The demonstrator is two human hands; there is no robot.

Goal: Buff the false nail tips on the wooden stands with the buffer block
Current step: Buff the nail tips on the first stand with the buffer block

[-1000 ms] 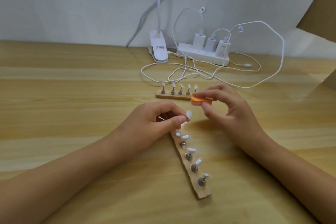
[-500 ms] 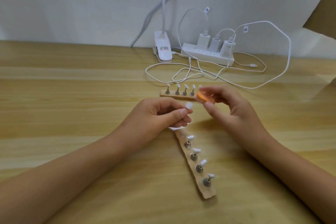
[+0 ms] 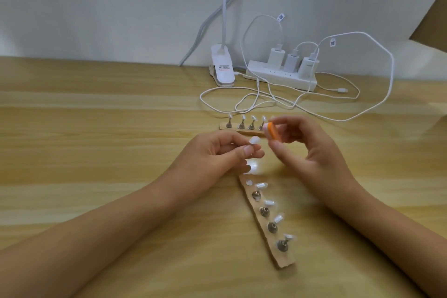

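Observation:
My left hand [image 3: 217, 155] pinches a small holder topped by a white false nail tip [image 3: 254, 139], lifted off the table. My right hand [image 3: 307, 150] holds an orange buffer block [image 3: 271, 131] between thumb and fingers, just right of that tip with a small gap. Below my hands the near wooden stand [image 3: 271, 222] lies at a slant with several metal holders carrying white tips. The far wooden stand [image 3: 242, 129] lies crosswise behind my hands with several tips; its right end is hidden by the buffer block.
A white power strip [image 3: 283, 76] with three chargers and a white clip lamp base [image 3: 222, 69] sit at the back by the wall. Loose white cables [image 3: 242, 101] loop over the wooden table [image 3: 96, 140] just behind the far stand.
My right hand turned the buffer block from lying flat to standing on edge and brought it nearer the tip. My left hand lifted the tip slightly.

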